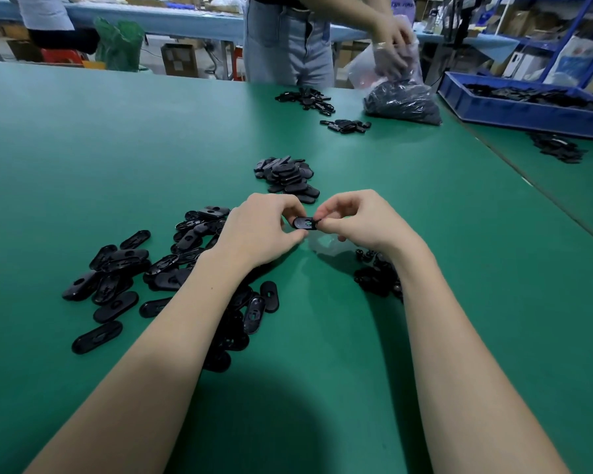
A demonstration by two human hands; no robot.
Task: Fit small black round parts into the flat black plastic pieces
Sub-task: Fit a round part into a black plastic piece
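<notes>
I am looking down at two bare forearms reaching over a green desk (pixel 83 148). The left hand (pixel 261 230) is pinching one flat black plastic piece (pixel 305 223) by its left end, fingers curled around it, holding it just above the desk. The right hand (pixel 360 220) is meeting the piece's right end, its fingers curled and pinching a small black round part (pixel 319 222) against it. A loose pile of flat black pieces (pixel 144 268) is lying to the left, partly under the left forearm. A small heap of round parts (pixel 377 275) is sitting beside the right wrist. A neater stack of pieces (pixel 286 177) is lying just beyond the hands. Across the desk, another person is reaching into a clear plastic bag (pixel 403 97) of black parts, beside a blue bin (pixel 528 111).
</notes>
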